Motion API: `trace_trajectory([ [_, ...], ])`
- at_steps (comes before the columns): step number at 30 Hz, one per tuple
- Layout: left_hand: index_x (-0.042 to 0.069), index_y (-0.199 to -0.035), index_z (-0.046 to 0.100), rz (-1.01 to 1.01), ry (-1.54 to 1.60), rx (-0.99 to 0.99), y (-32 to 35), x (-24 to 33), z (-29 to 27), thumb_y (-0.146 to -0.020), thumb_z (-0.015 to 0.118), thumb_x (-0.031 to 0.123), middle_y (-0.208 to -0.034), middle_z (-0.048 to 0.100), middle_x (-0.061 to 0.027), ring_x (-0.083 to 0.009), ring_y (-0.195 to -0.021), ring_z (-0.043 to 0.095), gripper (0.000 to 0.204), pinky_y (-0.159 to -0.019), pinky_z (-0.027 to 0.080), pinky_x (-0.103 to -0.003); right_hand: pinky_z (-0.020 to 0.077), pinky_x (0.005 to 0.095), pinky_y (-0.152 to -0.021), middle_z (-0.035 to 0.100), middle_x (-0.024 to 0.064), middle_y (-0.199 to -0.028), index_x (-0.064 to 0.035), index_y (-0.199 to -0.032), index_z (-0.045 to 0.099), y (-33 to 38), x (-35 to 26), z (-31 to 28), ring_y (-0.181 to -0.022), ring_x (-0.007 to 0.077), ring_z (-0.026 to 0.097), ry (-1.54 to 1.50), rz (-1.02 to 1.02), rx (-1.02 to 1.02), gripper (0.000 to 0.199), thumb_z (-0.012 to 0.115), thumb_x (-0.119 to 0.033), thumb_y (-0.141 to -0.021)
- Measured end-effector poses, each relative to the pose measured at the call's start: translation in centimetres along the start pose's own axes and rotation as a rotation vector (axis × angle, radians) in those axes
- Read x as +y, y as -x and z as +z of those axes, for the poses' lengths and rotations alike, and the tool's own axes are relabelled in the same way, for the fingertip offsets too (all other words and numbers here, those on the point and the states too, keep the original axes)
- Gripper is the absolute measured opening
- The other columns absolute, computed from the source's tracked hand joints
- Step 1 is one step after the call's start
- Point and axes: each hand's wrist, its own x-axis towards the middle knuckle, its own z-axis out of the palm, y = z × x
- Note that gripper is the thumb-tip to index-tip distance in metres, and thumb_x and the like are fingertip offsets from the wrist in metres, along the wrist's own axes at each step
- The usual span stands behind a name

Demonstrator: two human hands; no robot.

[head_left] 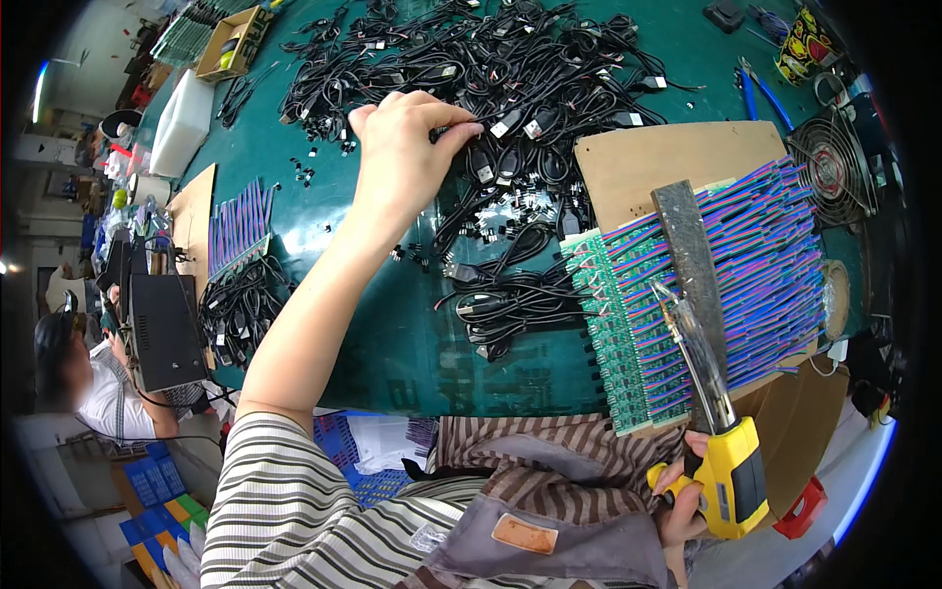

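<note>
Striped sleeve [285, 491] | left fingers [446, 115] pinched, catch unclear | right fingers [687, 501] gripped soldering gun [736, 481] | green boards [610, 353] wired; black cables [535, 69] lay apparently unworked

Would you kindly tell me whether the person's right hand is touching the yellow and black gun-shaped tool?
Touching: the head view plainly shows the right hand on the gun-shaped tool, fingers curled around its handle.

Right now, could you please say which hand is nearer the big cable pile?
The left hand is at the big cable pile; the right hand is farther off, toward the lower right.
</note>
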Motion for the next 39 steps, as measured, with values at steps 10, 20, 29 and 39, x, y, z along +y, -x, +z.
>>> trace_trajectory([
  [10,0.0,-0.084,0.07,-0.038,0.579,0.236,-0.9,2.4,-2.1,-0.078,0.072,0.008,-0.082,0.071,-0.0086,-0.0101,-0.072,0.065,0.01,-0.068,0.05,-0.022,0.0422,0.0242,-0.051,0.053,0.0166,-0.099,0.0084,-0.12,0.042,-0.7,-1.2,-0.4,-0.058,0.0115,0.05,-0.046,0.095,-0.161,0.05,0.051,-0.034,-0.095],
  [20,0.011,-0.086,0.072,0.02,-0.005,0.117,0.2,1.2,0.6,-0.074,0.074,0.021,-0.09,0.067,-0.0029,-0.0208,-0.088,0.062,0.016,-0.084,0.039,-0.033,0.0424,0.0246,-0.049,0.053,0.0177,-0.106,0.0097,-0.119,0.043,-0.6,-0.8,-0.3,-0.058,0.0115,0.05,-0.042,0.057,-0.14,0.049,0.05,-0.032,-0.095],
  [29,0.01,-0.087,0.066,0.053,0.204,0.258,-0.6,0.9,-1.0,-0.079,0.068,0.014,-0.085,0.065,-0.0028,-0.0179,-0.084,0.06,0.009,-0.084,0.039,-0.036,0.0418,0.0247,-0.049,0.052,0.02,-0.114,0.0099,-0.119,0.042,-0.5,-0.4,-0.2,-0.058,0.0117,0.05,-0.036,0.051,-0.16,0.047,0.049,-0.03,-0.095],
  [39,0.001,-0.109,0.058,-0.404,1.556,0.305,0.0,4.2,-5.7,-0.094,0.056,0.02,-0.091,0.063,-0.0063,-0.0142,-0.086,0.06,0.025,-0.079,0.047,-0.03,0.042,0.0254,-0.05,0.05,0.0222,-0.114,0.0097,-0.121,0.04,-0.5,-0.1,-0.2,-0.058,0.0129,0.05,-0.099,0.01,-0.17,0.048,0.048,-0.03,-0.096],
])
